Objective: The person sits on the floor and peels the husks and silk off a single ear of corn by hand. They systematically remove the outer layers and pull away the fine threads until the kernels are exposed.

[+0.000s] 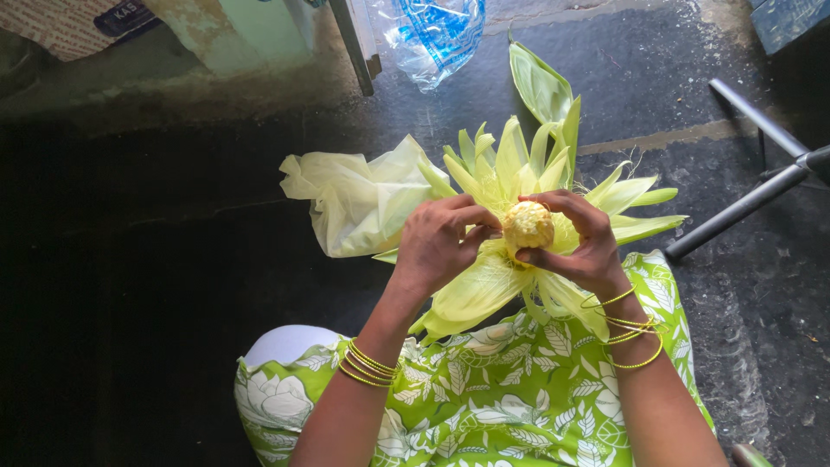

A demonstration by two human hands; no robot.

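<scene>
Head view, corn cob point(528, 225) held end-on above the lap, left hand point(439, 245) with its grip pinching a pale green husk leaf point(480, 290) beside the cob, right hand point(581, 242) grip wrapped around the cob, peeled husks point(510, 164) fanned out around it, yellowish plastic bag point(359, 199) on the dark floor point(156, 233) just left, metal rod point(743, 203) at right.

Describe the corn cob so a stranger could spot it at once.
Start at the green leaf-print cloth over the person's lap and follow both bangled arms up to the left hand and right hand. Between them sits the corn cob, a small, round, bumpy yellow end, unlike the smooth pale-green husk leaves fanned around it.
</scene>
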